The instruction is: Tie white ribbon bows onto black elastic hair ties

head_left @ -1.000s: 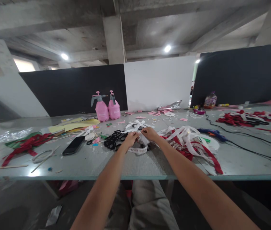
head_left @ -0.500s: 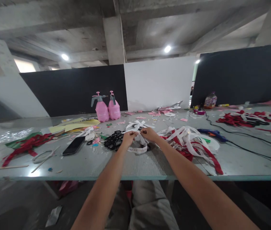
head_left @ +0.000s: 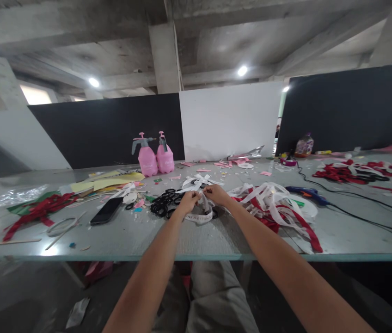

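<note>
A white ribbon with dark printed lettering [head_left: 199, 217] hangs in a loop between my hands, low over the table. My left hand [head_left: 189, 200] pinches one side of it. From the other side, my right hand [head_left: 215, 193] grips the ribbon with fingertips pressed together. The exact spot where the fingers meet it is partly hidden. Just beyond my hands lie white ribbon bows [head_left: 198, 181]. A heap of black elastic bands [head_left: 163, 203] sits left of my left hand. To the right of my right hand is a tangle of white and red ribbons [head_left: 268, 203].
On the left are a black phone [head_left: 106, 211], red ribbon [head_left: 43, 210] and a wire coil [head_left: 62, 226]. Two pink spray bottles [head_left: 156, 159] stand behind. A blue glue gun [head_left: 307, 194] with a cord lies right, near another red ribbon pile [head_left: 352, 171]. The table edge [head_left: 210, 257] runs before me.
My left hand has shifted very slightly to the right and turned a little. The ribbon loop has changed shape slightly; my right hand stays nearly still.
</note>
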### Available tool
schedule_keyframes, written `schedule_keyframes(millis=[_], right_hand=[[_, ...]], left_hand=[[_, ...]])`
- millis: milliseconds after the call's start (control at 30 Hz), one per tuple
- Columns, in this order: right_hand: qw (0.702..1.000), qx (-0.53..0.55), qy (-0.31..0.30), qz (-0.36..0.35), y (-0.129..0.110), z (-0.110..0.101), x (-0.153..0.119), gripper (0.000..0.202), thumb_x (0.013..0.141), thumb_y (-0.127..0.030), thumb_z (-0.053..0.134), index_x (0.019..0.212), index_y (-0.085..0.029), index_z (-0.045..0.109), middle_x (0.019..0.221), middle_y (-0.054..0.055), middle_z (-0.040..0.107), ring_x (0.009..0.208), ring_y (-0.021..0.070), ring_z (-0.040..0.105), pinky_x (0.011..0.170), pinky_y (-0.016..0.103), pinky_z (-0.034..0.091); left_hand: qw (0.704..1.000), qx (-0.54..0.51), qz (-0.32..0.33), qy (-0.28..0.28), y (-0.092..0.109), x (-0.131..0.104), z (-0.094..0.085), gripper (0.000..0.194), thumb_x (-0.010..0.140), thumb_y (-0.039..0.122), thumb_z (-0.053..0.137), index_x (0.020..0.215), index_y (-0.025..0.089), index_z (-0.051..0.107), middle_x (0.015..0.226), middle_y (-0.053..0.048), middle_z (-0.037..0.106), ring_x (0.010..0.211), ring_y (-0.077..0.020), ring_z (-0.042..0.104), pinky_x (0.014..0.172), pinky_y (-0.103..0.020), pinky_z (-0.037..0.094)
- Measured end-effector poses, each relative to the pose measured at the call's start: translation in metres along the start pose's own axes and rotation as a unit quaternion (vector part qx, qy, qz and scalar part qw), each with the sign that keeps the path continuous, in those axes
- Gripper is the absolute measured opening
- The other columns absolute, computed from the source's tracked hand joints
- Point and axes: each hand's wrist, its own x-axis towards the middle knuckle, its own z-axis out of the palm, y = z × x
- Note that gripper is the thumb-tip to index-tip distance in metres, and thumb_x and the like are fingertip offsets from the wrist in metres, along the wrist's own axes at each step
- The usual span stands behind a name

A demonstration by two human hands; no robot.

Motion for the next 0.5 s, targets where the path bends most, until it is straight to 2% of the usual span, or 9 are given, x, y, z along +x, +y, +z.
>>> schedule_keyframes(millis=[100,200,333,400,500], right_hand=[[1.000,-0.001,-0.001,0.001,0.0011,0.0003,0.0001,0.020,0.076,-0.026,0.052,0.073,-0.012,0.067,0.059,0.000,0.056,0.056,0.0096,0.042,0.054,0.020,0.029],[1.000,-0.003,0.004,0.008,0.0008,0.0004,0.0000,0.021,0.077,-0.028,0.052,0.072,-0.013,0.066,0.060,0.000,0.056,0.056,0.0098,0.042,0.054,0.021,0.029],[1.000,-0.015,0.008,0.017,-0.0004,-0.0001,-0.0002,0.025,0.077,-0.034,0.054,0.071,-0.013,0.065,0.055,-0.002,0.049,0.053,0.0091,0.038,0.052,0.021,0.026],[1.000,-0.020,0.006,0.020,-0.0005,-0.0009,-0.0003,0.026,0.078,-0.036,0.054,0.071,-0.013,0.065,0.054,-0.003,0.048,0.053,0.0089,0.037,0.052,0.021,0.025],[0.998,-0.042,0.025,0.030,-0.0005,-0.0032,-0.0009,0.025,0.078,-0.035,0.053,0.071,-0.014,0.065,0.056,-0.002,0.050,0.054,0.0094,0.039,0.054,0.022,0.026]], left_hand=[[1.000,-0.008,0.003,0.014,0.0006,-0.0003,0.0004,0.038,0.072,0.052,0.059,0.065,0.017,0.045,0.052,0.006,0.046,0.048,-0.0080,0.047,0.053,-0.022,0.035],[0.998,-0.024,0.002,0.050,0.0038,-0.0014,0.0011,0.035,0.071,0.044,0.062,0.064,0.017,0.041,0.053,0.007,0.046,0.046,-0.0066,0.045,0.051,-0.020,0.034],[0.993,-0.052,-0.009,0.102,0.0081,-0.0027,-0.0001,0.023,0.071,0.035,0.063,0.079,0.016,0.053,0.061,0.004,0.053,0.047,-0.0069,0.046,0.048,-0.020,0.036],[0.994,-0.042,-0.011,0.100,0.0087,-0.0027,-0.0018,0.024,0.071,0.034,0.063,0.084,0.015,0.059,0.065,0.002,0.057,0.048,-0.0073,0.047,0.048,-0.020,0.036],[0.995,-0.012,0.000,0.098,0.0063,-0.0013,-0.0048,0.025,0.074,0.038,0.059,0.079,0.014,0.061,0.067,-0.001,0.060,0.047,-0.0071,0.048,0.048,-0.021,0.036]])
